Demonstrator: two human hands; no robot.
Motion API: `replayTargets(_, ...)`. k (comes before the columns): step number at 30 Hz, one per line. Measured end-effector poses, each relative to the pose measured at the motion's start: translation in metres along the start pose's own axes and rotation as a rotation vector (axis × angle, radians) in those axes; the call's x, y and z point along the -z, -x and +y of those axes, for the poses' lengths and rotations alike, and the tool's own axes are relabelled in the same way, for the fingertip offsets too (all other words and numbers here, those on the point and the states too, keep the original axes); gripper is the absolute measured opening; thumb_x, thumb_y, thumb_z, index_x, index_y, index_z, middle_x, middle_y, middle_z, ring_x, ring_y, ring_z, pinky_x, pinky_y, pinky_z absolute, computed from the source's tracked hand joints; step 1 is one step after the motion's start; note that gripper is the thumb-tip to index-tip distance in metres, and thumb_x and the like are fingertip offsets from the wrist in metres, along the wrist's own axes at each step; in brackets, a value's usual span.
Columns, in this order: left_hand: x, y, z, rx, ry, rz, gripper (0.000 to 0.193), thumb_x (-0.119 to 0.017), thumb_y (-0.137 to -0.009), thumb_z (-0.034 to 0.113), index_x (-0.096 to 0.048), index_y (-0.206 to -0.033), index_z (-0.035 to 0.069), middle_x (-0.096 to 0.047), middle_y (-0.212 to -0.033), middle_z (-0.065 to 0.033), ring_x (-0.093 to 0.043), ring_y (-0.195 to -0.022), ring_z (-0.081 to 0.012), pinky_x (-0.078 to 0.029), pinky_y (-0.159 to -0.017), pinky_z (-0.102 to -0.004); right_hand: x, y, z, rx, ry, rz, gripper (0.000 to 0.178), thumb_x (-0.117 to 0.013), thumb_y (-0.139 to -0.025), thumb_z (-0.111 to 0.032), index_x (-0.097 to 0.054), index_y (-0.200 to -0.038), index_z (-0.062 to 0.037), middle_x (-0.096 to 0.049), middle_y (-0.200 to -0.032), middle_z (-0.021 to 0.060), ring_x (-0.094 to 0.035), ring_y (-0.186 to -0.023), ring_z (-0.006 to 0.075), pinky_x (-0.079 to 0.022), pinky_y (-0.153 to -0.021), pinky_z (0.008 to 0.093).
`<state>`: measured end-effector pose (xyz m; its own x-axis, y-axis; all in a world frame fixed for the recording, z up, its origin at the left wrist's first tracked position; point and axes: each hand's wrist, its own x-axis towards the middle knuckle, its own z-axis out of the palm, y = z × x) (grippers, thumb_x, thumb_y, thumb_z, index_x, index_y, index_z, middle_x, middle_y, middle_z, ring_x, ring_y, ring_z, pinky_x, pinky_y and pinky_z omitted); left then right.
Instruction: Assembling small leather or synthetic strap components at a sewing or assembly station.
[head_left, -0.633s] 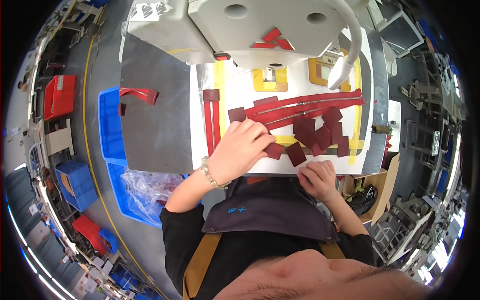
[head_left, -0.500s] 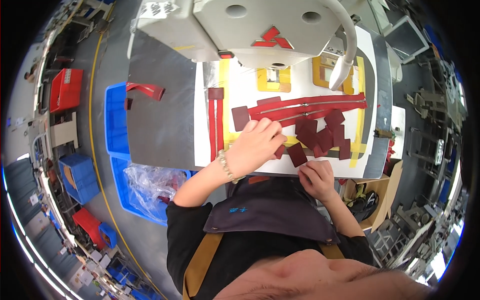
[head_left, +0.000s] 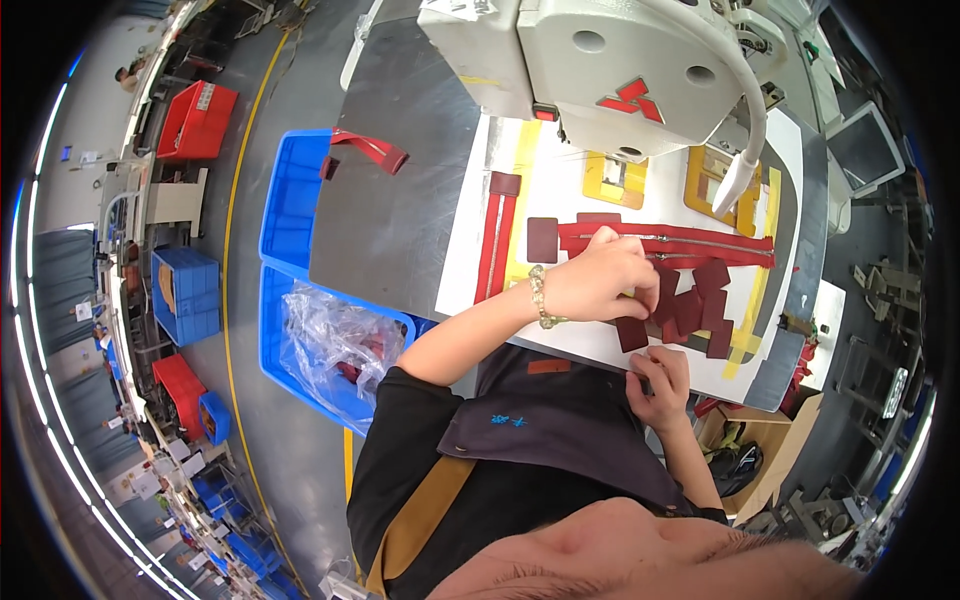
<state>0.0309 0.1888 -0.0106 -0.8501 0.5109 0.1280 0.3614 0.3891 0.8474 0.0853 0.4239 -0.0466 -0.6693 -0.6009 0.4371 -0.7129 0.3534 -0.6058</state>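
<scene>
My left hand (head_left: 612, 284), with a beaded bracelet at its wrist, reaches over the table's near part. Its fingers are bent together at a pile of dark red square patches (head_left: 688, 310); whatever they pinch is hidden. Close by the table's front edge, my right hand (head_left: 660, 385) has its fingers curled, just below the nearest loose patch (head_left: 632, 336). I cannot see anything between them. Red zippers (head_left: 710, 245) with metal teeth lie side by side beyond my left hand. Left of them is a single patch (head_left: 542, 240). Another red zipper (head_left: 497, 240) lies lengthwise, a patch at its far end.
A pale machine head (head_left: 620, 80) with a curved hose overhangs the far side. Yellow frames (head_left: 614, 180) lie beneath it on white sheeting edged with yellow tape. Blue bins (head_left: 290, 215) stand left, one holding clear plastic. A red strip (head_left: 375, 150) lies at the far left.
The view has swung, shifting the scene rightward. Over the table my left hand has moved right, from beside the zippers' left end to the patch pile. My right hand stays near the front edge.
</scene>
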Motion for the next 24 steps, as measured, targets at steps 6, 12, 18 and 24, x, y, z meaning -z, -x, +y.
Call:
replayTargets(6,0.002,0.001,0.039,0.077,0.21,0.275,0.011,-0.071,-0.078,0.014,-0.061,-0.081,0.014,-0.061,-0.075,0.0047,-0.055,-0.063,-0.0135,-0.039,-0.064,-0.0278,-0.013,-0.006,-0.003,-0.224,-0.419,0.305,0.04,-0.073,-0.07,-0.003,-0.053,-0.105,-0.0007,-0.052,-0.1,0.0119,-0.053,-0.076,0.0222,-0.044,-0.066,0.0306)
replayTargets(12,-0.02,0.03,0.054,-0.01,0.07,0.4,0.011,-0.069,-0.078,0.01,-0.06,-0.082,0.009,-0.06,-0.07,-0.0048,-0.058,-0.064,-0.0224,-0.044,-0.061,-0.0336,0.001,-0.038,-0.021,-0.549,-0.913,0.14,0.009,-0.056,-0.091,-0.004,-0.053,-0.098,0.0024,-0.053,-0.09,0.0043,-0.05,-0.069,0.0057,-0.039,-0.057,0.0186)
replayTargets(18,-0.022,0.058,0.037,-0.03,0.237,0.357,0.017,-0.069,-0.076,0.005,-0.066,-0.094,0.006,-0.062,-0.08,-0.0098,-0.061,-0.074,-0.0276,-0.048,-0.065,-0.0351,0.005,-0.04,-0.011,-0.98,-1.611,-0.234,0.006,-0.059,-0.091,-0.007,-0.054,-0.088,-0.0048,-0.055,-0.076,-0.0001,-0.045,-0.055,0.0028,-0.033,-0.046,0.0178)
replayTargets(24,-0.039,0.08,0.03,-0.134,0.171,0.386,0.022,-0.074,-0.07,0.006,-0.066,-0.09,0.007,-0.061,-0.083,-0.0055,-0.06,-0.076,-0.0257,-0.049,-0.068,-0.0344,-0.005,-0.036,-0.023,-1.027,-1.626,-0.265,0.007,-0.059,-0.091,-0.007,-0.053,-0.087,-0.0056,-0.064,-0.082,0.0043,-0.044,-0.052,0.0004,-0.029,-0.043,0.0147)
